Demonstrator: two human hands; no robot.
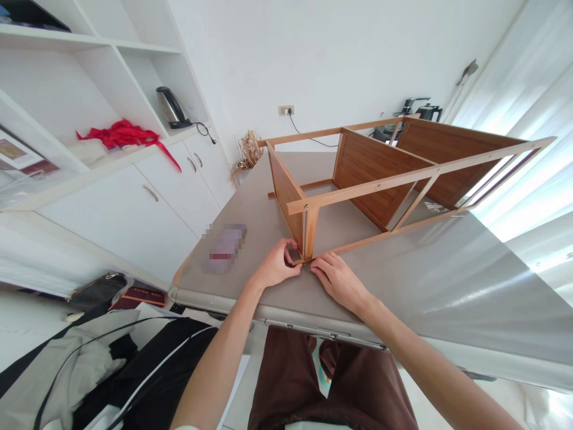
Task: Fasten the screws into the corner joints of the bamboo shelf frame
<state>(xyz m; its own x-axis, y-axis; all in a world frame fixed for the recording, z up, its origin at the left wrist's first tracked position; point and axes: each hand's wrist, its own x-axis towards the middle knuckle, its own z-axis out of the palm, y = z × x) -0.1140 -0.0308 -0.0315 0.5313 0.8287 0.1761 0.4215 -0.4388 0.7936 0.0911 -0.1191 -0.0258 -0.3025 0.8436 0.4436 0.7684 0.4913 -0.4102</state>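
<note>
Both hands (308,272) at shelf frame (308,236) corner

A brown wooden shelf frame (380,173) lies on its side, panels upright, slats running away from the grip, its near corner post standing right at the fingertips.

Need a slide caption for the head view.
Both hands, left hand and right hand, grip the wooden shelf frame's corner on grey table.

My arms are bare, no sleeves; my left hand (275,267) and right hand (338,280) are ungloved. Dark brown trousers (331,388).
</note>
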